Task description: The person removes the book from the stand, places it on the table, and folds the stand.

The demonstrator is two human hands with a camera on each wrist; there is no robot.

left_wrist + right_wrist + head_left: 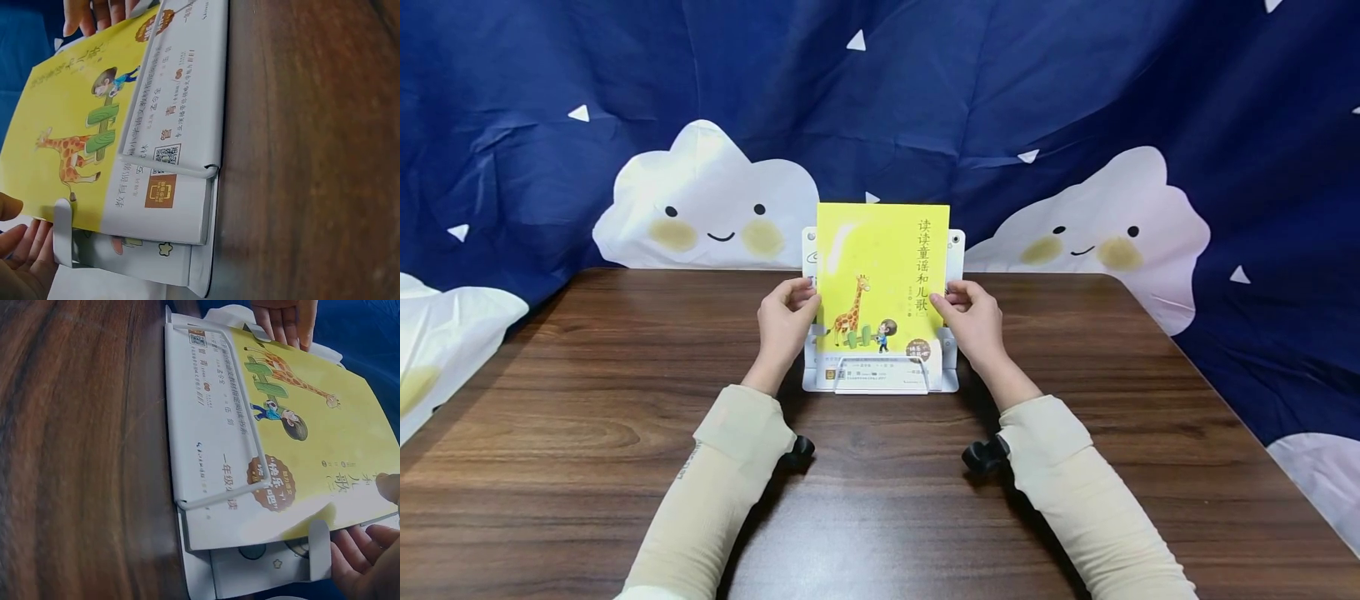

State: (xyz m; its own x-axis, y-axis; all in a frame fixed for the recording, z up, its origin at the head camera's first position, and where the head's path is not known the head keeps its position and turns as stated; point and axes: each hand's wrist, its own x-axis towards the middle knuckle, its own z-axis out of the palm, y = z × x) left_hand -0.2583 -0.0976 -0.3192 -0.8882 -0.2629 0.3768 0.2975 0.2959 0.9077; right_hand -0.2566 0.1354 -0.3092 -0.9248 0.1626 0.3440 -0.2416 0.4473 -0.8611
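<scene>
A yellow and white picture book (880,250) with a giraffe and a child on its cover stands upright on a white book stand (956,258). The stand's wire bar (222,499) crosses the lower part of the cover. At the book's left edge, my left hand (786,325) pinches it with the thumb in front and fingers behind. My right hand (977,327) grips the opposite edge in the same way, its thumb on the cover. Small white side clips (62,232) of the stand sit close beside the fingers.
The stand rests on a dark brown wooden table (587,417). A blue cloth (910,92) with smiling white clouds hangs behind the table's far edge. Black wrist mounts (985,457) show below both cream sleeves (1052,433).
</scene>
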